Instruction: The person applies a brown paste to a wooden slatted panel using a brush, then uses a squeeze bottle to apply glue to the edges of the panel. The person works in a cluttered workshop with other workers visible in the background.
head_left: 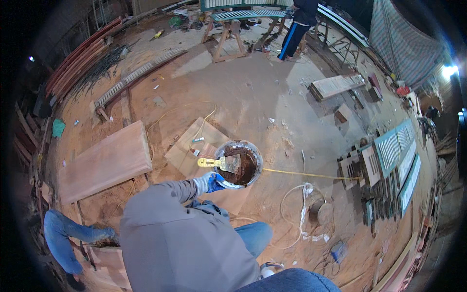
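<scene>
- Key relation: the flat metal scraper with a yellow handle (221,163) lies just above the blue-and-white gloved left hand (212,182), near mid-frame, apparently apart from its fingers.
- Scraper's long axis: roughly left to right in the frame; handle juts past the rim leftward, blade extends rightward over the dark brown paste (249,170).
- Nearer hand: the left, at the lower-left side of the round, paste-smeared bucket (237,145).
- Left fingers: closed on the bucket's rim (thumb placement too small to read).
- Right hand: cannot be made out for certain; a small white-and-dark shape (267,270) at lower middle might be it, finger state not tellable.
- Count, centre: one bucket, one scraper, one mass of paste.
- Count, left of frame: one broad reddish-brown wooden panel (109,163).
- Count, right of frame: one pile of slatted shutter panels (394,146) (overlapping, so pieces not countable).
- Count, upper middle: one co-worker in dark, blue-striped trousers (292,41); one clearly seen wooden trestle (224,43).
</scene>
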